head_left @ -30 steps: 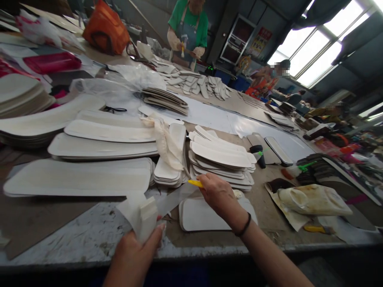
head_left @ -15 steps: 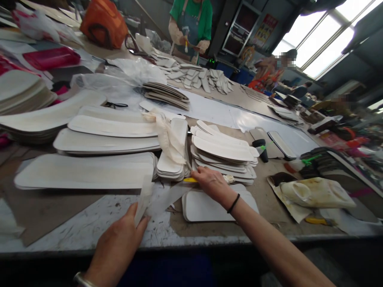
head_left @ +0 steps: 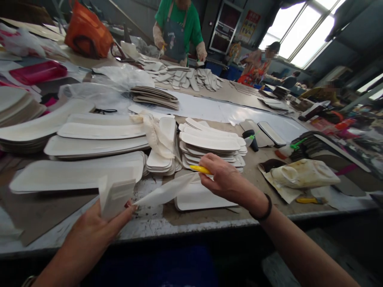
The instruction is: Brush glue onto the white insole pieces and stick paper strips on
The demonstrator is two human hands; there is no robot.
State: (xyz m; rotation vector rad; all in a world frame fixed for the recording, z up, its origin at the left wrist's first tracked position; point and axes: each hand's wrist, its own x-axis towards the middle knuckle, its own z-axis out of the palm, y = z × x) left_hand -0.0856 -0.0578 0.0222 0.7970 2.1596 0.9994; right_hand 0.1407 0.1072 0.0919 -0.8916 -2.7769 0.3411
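Observation:
My left hand [head_left: 89, 227] is closed on a thin, pale strip [head_left: 118, 195], whose folded part stands up between thumb and fingers. A long translucent length of pale strip [head_left: 167, 190] stretches from the left fingertips across to my right hand [head_left: 224, 179]. The right fingers are wrapped round a brush with a yellow handle [head_left: 200, 169]; the handle's end pokes out to the left and its bristles are hidden. Whether these fingers also pinch the strip is unclear. Beneath the right hand lies a short stack of white rounded panels [head_left: 206, 197].
Stacks of long white panels [head_left: 74, 173] fill the left. A crumpled cream strip [head_left: 157, 137] drapes over a middle stack. To the right are a stained plastic container [head_left: 305, 173], another yellow-handled brush [head_left: 309, 200] and a dark cup [head_left: 251, 139]. A person in green [head_left: 179, 32] works opposite.
My left hand has moved left and lower with the strip. The right hand has lifted off the stack's edge with the brush, and the strip now spans between both hands. The view has shifted slightly.

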